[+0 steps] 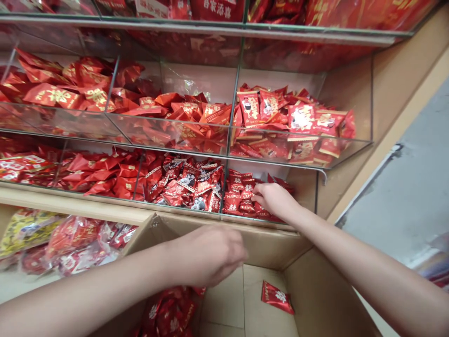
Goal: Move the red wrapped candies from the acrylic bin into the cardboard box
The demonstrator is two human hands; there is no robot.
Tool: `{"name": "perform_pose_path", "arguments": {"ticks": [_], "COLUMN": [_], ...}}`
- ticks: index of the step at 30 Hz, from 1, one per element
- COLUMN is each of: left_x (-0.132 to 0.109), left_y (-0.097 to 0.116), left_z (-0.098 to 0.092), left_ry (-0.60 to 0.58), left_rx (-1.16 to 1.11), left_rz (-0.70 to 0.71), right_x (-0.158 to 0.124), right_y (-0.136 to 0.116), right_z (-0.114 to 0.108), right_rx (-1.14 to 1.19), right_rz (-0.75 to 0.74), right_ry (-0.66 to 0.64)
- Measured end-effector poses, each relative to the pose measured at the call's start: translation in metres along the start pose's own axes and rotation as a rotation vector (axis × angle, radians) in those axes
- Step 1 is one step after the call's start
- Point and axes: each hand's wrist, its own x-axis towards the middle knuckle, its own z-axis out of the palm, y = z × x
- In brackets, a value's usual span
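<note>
My right hand [271, 196] reaches into the lower right glass compartment and its fingers curl on the small red sweet packets [242, 196] piled there. My left hand [210, 255] hovers over an open cardboard box [315, 290], fingers bent downward and blurred; whether it holds anything is hidden. A single red packet [277, 297] lies on the box floor, and a heap of red packets [171, 313] sits in the box under my left wrist.
Glass-divided shelves hold more red packets: a middle lower bin [185, 182], an upper right bin [294, 121] and upper left bins [70, 89]. Clear bags of sweets [70, 243] lie at the lower left. A grey floor [403, 196] shows at the right.
</note>
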Motion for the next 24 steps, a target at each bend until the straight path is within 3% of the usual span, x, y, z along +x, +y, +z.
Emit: {"name": "perform_pose_path", "arguments": {"ticks": [5, 8, 11, 15, 24], "left_x": [0.049, 0.076, 0.091, 0.1, 0.136], "left_y": [-0.024, -0.038, -0.043, -0.045, -0.078], "left_z": [-0.013, -0.013, -0.014, -0.018, -0.008], "left_ry": [0.159, -0.018, -0.146, -0.188, -0.266], "left_rx": [0.45, 0.621, 0.6, 0.536, 0.38], "left_rz": [-0.133, -0.339, -0.41, -0.457, -0.653], "right_x": [0.01, 0.018, 0.023, 0.02, 0.025], "right_y": [0.0, 0.005, 0.017, 0.033, 0.04], "right_z": [-0.013, -0.022, -0.026, -0.02, -0.002], "right_rx": [-0.105, -0.131, -0.154, -0.162, -0.124], "right_rz": [-0.016, -0.01, 0.08, 0.238, 0.02], "right_ry": [0.031, 0.053, 0.142, 0.168, 0.099]}}
